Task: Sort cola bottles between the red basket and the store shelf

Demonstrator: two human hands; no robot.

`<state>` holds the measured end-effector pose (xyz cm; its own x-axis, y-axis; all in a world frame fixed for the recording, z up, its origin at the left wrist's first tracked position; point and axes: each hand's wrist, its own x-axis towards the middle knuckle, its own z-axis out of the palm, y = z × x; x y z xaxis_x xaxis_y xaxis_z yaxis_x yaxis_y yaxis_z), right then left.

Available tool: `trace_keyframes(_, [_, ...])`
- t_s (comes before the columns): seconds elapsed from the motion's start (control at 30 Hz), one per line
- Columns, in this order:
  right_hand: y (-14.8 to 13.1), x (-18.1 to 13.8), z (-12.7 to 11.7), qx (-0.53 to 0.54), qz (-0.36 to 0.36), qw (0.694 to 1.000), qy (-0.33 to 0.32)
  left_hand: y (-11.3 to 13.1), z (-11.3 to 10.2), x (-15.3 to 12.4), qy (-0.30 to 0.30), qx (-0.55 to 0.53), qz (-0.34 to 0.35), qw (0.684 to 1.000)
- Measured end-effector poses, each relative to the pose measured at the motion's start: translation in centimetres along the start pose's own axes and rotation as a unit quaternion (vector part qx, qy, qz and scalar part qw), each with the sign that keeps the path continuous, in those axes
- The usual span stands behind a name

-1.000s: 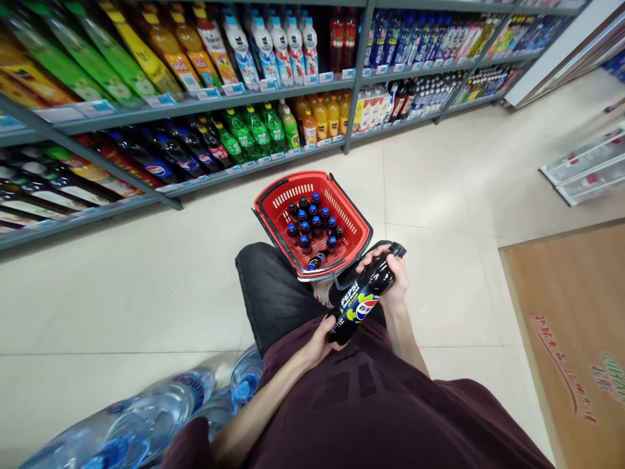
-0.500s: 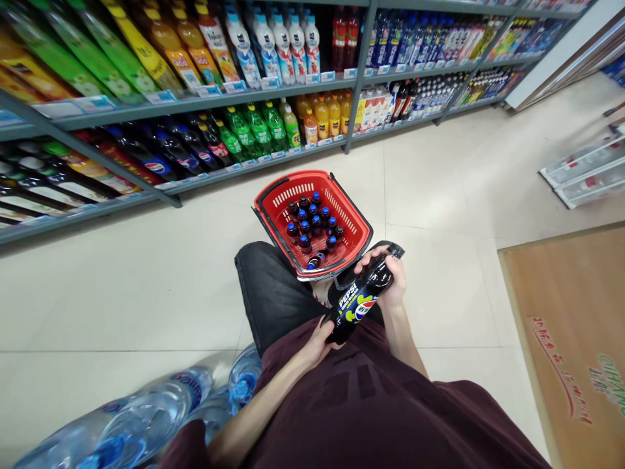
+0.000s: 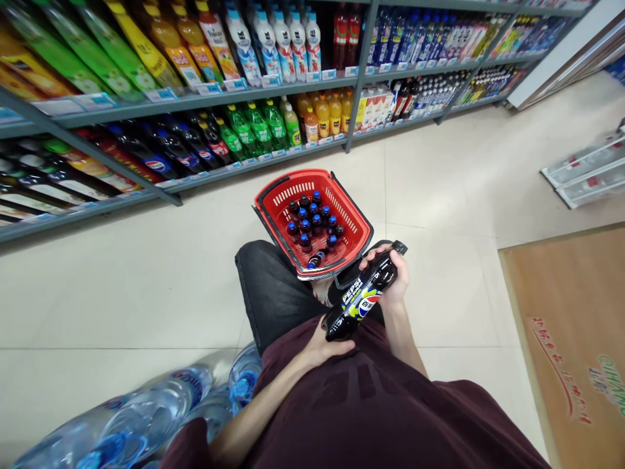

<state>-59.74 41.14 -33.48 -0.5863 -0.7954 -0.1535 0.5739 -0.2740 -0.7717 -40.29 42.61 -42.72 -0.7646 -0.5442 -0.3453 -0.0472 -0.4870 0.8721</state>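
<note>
A dark Pepsi bottle [image 3: 362, 299] with a black cap lies slanted in front of me, cap up and to the right. My right hand [image 3: 389, 277] is wrapped round its upper half near the neck. My left hand [image 3: 325, 345] cups the bottle's base against my dark red shirt, fingers curled. Just beyond, a red shopping basket [image 3: 353, 219] sits on the tiled floor with several small dark bottles with blue caps [image 3: 312, 221] standing in it, one lying on its side.
Grey drink shelves [image 3: 209, 104] run along the back, full of soda, juice and tea bottles. Large water jugs [image 3: 146, 417] lie at the lower left. A brown cardboard sheet [image 3: 571, 326] covers the floor at right. My black-trousered knee [image 3: 268, 286] is beside the basket.
The bottle has tilted slightly and its base has slid a little further onto my left palm. Both hands keep their hold; the basket has not moved.
</note>
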Motion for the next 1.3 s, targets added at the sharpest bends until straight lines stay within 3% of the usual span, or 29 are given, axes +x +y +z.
trace_keyframes(0.27, [0.1,0.2,-0.2,-0.008,0.012,1.0,0.019,-0.1,-0.2,-0.4,0.008,0.064,0.024,0.998])
trace_keyframes(0.43, [0.2,0.4,-0.3,0.002,0.018,0.999,0.029,-1.0,-0.7,-0.4,0.05,0.06,0.024,0.997])
trace_keyframes(0.77, [0.3,0.1,-0.1,-0.003,0.032,0.999,0.014,0.0,0.3,-0.2,0.02,0.052,0.131,0.99])
trace_keyframes(0.93, [0.4,0.4,-0.5,-0.056,0.007,0.998,0.011,-0.1,0.3,0.1,0.102,0.171,0.216,0.956])
trace_keyframes(1.07, [0.6,0.4,-0.7,-0.112,-0.004,0.993,0.032,-0.4,0.2,0.6,0.176,0.271,0.239,0.916])
trace_keyframes(1.3, [0.8,0.2,-0.3,-0.08,0.011,0.995,0.05,-0.4,-0.2,0.7,0.198,0.333,0.283,0.877])
